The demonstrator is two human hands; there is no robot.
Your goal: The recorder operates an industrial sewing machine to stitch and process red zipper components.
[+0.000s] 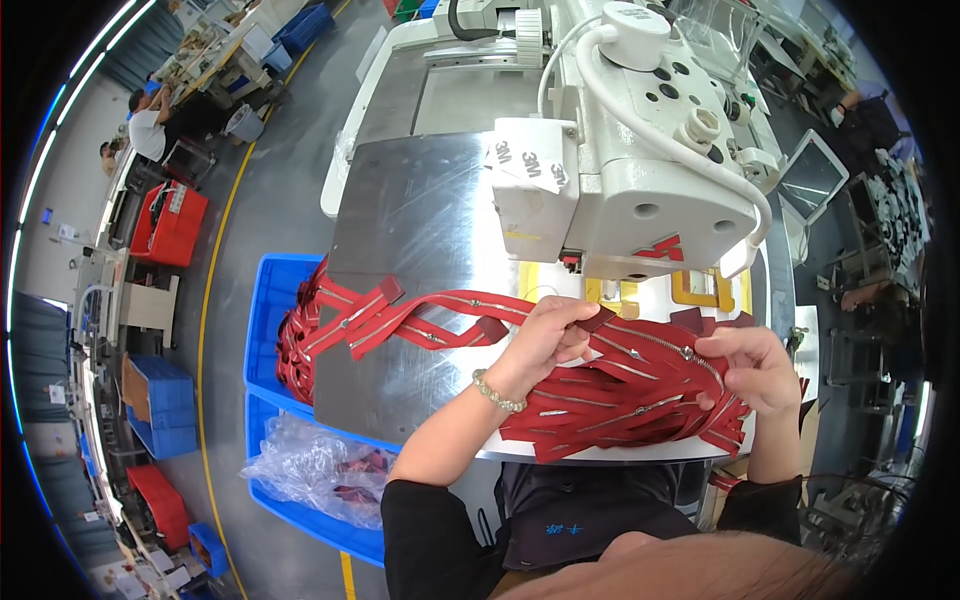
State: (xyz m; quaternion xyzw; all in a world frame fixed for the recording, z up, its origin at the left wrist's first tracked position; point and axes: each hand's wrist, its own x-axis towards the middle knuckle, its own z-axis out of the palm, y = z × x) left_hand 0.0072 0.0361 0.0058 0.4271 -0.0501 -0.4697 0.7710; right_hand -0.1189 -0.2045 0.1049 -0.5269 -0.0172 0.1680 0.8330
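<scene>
My left hand (560, 340) pinches the dark red end tab (598, 316) of a red zipper, its fingers bent. My right hand (752, 365) grips the same zipper (650, 338) near its metal slider, thumb and index finger closed on it. Beneath both hands a heap of red zippers (600, 410) with metal teeth lies at the front of the steel worktop (400, 200). More red zippers (400, 325) trail leftward across the worktop into a blue bin (262, 295). Just beyond my hands are yellow fixtures (690, 285) under the head of a white industrial sewing machine (630, 180).
A second blue bin (268, 510) below holds clear plastic bags. To the left run a floor aisle with a yellow line, red crates (180, 200), blue crates (160, 400) and benches where people (150, 130) sit. A tilted screen-like panel (815, 175) stands at the right.
</scene>
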